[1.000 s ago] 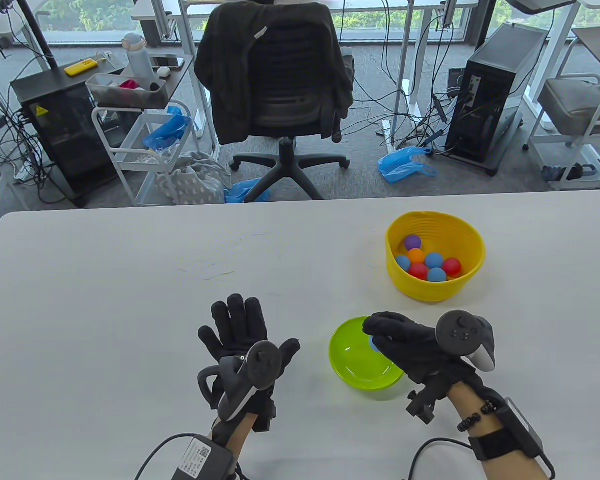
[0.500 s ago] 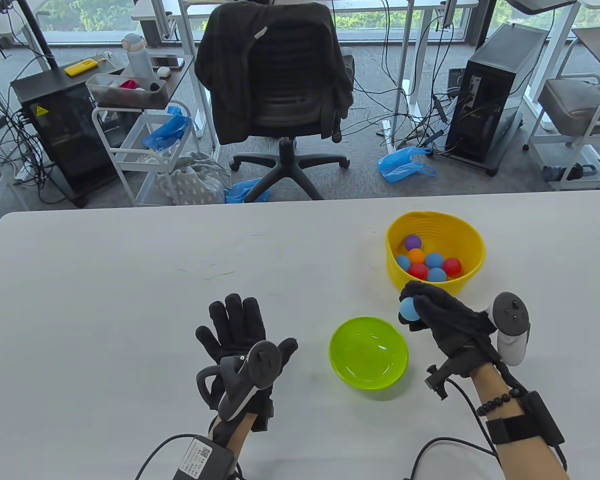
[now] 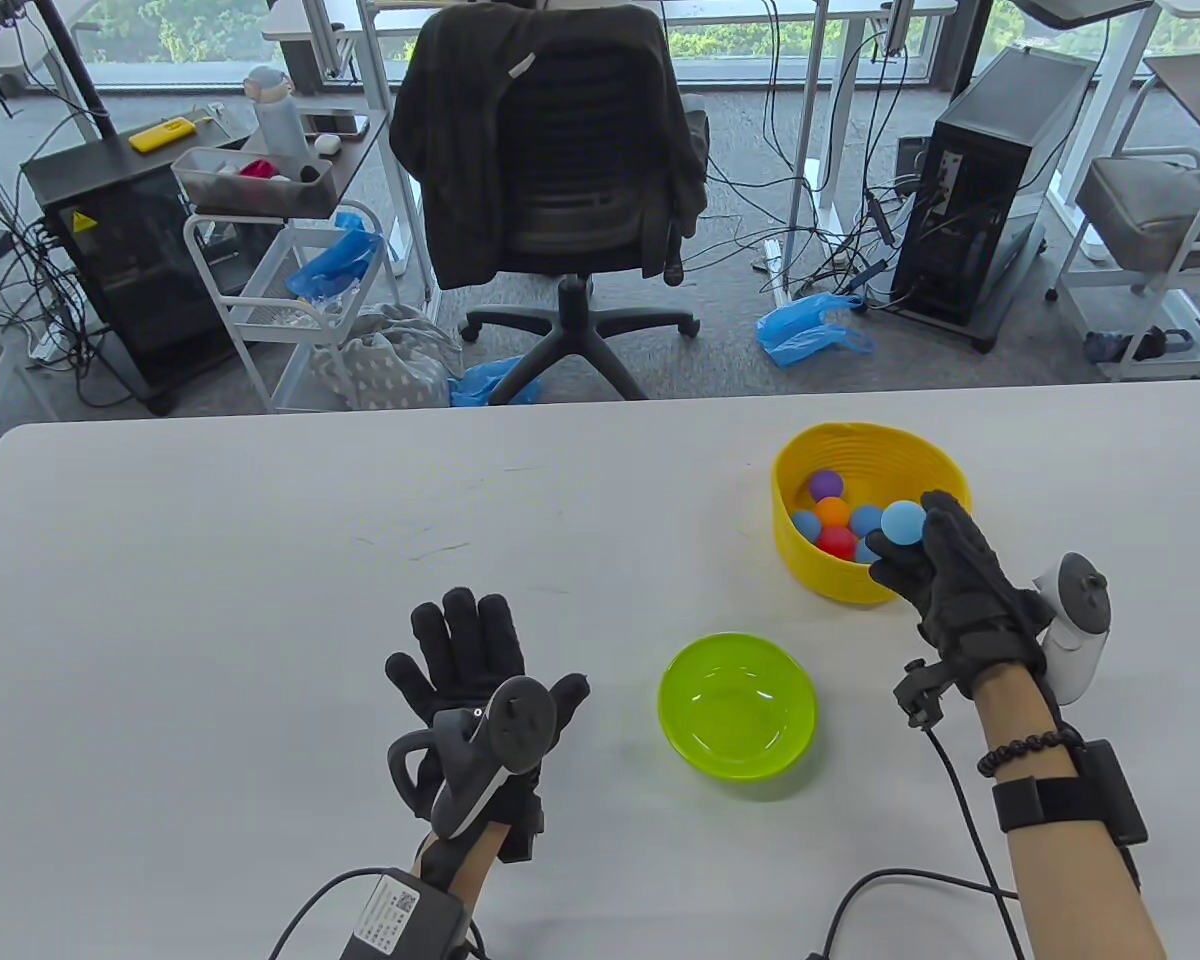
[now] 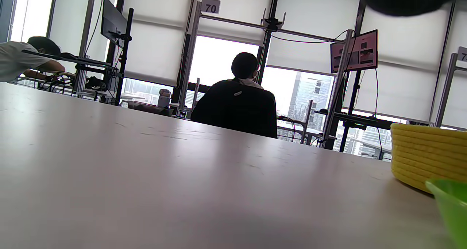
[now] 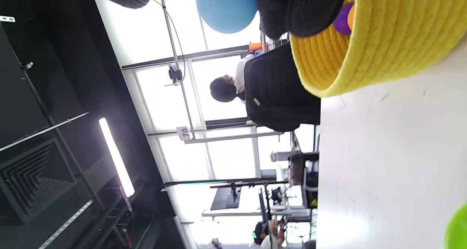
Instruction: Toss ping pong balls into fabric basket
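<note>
Since half a second ago the right hand point(image 3: 960, 580) has carried the blue ping pong ball point(image 3: 902, 522) from beside the green bowl point(image 3: 737, 704) to the yellow fabric basket point(image 3: 945, 470) — fingertips pinching it above the rim; left hand point(image 3: 470, 660) rests flat, fingers spread.

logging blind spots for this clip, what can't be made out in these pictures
- Ball count in the yellow basket: in the table view the right hand and its light blue ball cover the near side.
- Right fingers: cut off by the right wrist view's top edge.
- Left hand: the left wrist view shows only a dark blur at the top edge.
- Green bowl: both wrist views crop it at the corner.
</note>
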{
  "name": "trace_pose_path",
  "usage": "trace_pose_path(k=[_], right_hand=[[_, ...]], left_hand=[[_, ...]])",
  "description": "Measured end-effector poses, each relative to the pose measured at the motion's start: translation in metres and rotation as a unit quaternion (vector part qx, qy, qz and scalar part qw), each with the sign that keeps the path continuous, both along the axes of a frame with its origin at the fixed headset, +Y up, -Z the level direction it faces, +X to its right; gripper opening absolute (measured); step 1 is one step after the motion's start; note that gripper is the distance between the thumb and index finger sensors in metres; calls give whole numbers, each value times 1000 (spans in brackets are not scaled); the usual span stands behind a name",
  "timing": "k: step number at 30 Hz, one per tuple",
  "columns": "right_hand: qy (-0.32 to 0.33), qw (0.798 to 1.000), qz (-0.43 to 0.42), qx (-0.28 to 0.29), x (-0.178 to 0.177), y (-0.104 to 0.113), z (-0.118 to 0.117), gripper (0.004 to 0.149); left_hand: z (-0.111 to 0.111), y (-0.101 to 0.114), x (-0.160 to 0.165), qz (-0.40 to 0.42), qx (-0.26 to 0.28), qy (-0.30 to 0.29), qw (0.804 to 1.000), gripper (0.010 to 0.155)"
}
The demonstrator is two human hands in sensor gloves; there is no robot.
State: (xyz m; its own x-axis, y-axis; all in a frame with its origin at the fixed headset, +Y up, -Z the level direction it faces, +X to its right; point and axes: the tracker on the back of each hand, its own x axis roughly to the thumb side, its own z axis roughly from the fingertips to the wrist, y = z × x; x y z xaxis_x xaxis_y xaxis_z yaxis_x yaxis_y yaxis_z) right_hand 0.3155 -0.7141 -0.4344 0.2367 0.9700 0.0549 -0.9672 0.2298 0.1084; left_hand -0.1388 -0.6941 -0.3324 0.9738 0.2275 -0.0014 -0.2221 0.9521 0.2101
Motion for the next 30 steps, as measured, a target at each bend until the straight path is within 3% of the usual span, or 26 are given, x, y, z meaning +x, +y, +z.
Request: trace_pose_path(k=[3,11,14,16,20,23,25,28,30], right_hand=[[12,999,-33,2,3,-3,-1,89],[-55,998,-3,31,14,9,14,84],[-93,993,49,48,14,18,26,78],[-111,984,127,53,15,25,36,72],[-137,902,394,111,14,34,61,65],[-120,829,530,129,9,29,72,62],[-105,793,587,125,5,20,76,62],[-82,756,639,111,0,8,73,65],[-79,746,653,108,1,3,72,67]], left_hand=[[0,-1,0,0,-1,1,1000,101],[-2,-2,-3,4,-9,5,1000,101],[-2,-2,-3,8,-10,4,1000,102],[-2,-2,-4,10,-10,2,1000,102],[-2,-1,-1,12,-14,-10,1000,102],[-1,-1,3,10,-10,-18,1000,102],[0,-1,4,12,-6,-22,1000,102],[0,-2,6,13,-8,-25,1000,101],[-1,-3,8,12,-13,-25,1000,101]])
